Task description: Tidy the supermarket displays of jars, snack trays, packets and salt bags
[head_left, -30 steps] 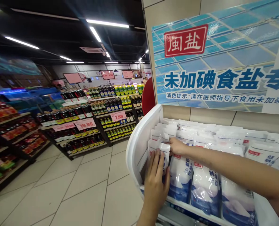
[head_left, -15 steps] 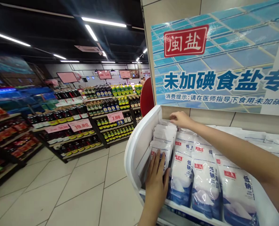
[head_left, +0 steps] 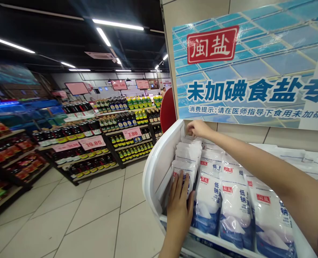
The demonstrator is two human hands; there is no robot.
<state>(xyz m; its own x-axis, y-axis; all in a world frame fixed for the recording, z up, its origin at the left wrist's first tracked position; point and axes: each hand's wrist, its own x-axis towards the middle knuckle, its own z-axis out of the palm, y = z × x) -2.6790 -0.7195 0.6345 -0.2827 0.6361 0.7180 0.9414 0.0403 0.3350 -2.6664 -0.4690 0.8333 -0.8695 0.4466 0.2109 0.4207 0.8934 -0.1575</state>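
My left hand (head_left: 179,202) lies flat with fingers stretched over the front salt bag (head_left: 184,168) in the leftmost row. That bag is white plastic with a red label and blue print. At the back of the same row, my right hand (head_left: 198,128) is curled, its fingertips pointing down by the tops of the rear salt bags (head_left: 192,140). What those fingers hold, if anything, is hidden. More upright salt bags (head_left: 207,200) stand in rows to the right, under my right forearm. All sit in a white display rack (head_left: 153,168) with a curved side.
A blue poster (head_left: 250,64) hangs on the tiled wall just above the rack. Behind the rack's left end is a red rounded panel (head_left: 168,111). Across the tiled floor (head_left: 94,218) stand shelves of bottles (head_left: 132,154) with pink price signs (head_left: 93,142).
My right hand has shifted slightly left and up toward the rack's back left corner, its fingers more curled. The left hand stays on the front bag.
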